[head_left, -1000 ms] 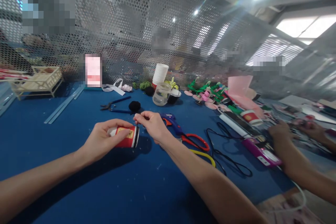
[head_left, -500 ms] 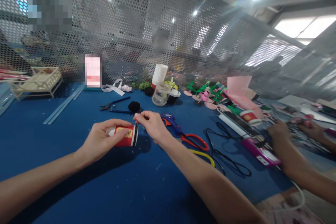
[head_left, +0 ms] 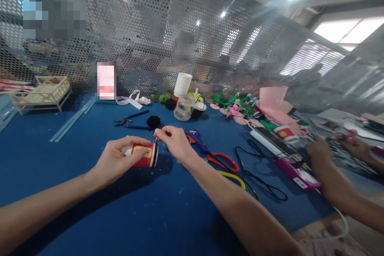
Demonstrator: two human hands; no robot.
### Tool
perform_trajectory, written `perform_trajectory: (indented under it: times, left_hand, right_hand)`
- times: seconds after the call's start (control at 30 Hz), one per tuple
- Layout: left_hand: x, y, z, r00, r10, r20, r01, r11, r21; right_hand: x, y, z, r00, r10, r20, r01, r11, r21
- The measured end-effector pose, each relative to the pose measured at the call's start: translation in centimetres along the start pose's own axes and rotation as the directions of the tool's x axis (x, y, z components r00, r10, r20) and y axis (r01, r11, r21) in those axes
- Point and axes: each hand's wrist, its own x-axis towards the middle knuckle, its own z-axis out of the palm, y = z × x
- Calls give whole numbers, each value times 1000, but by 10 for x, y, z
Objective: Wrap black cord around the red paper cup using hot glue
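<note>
A red paper cup with a gold label lies sideways in my left hand, raised a little over the blue table. Black yarn is wound round the cup's rim end, which faces right. My right hand pinches a strand of that yarn between thumb and fingertips, just above the rim. Behind the hands sits a black yarn ball, close to blue-handled pliers. A blue glue gun lies partly hidden behind my right hand.
Red-handled scissors and a purple power strip with a black cable lie to the right. A clear jar and stacked paper cups stand behind. Another person's hands work at far right.
The cup and my right hand have shifted very slightly to the right. Both hands keep their hold.
</note>
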Motion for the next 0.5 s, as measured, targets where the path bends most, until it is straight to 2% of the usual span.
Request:
perform_trajectory:
  times: [0.3, 0.5]
  left_hand:
    - [-1, 5, 0, 998, 59, -12, -56, 988, 146]
    - [-2, 5, 1, 998, 48, -35, -44, 994, 99]
  right_hand:
    - [-4, 0, 2, 996, 38, 84, -29, 994, -110]
    - [-4, 1, 5, 990, 64, 128, -41, 984, -175]
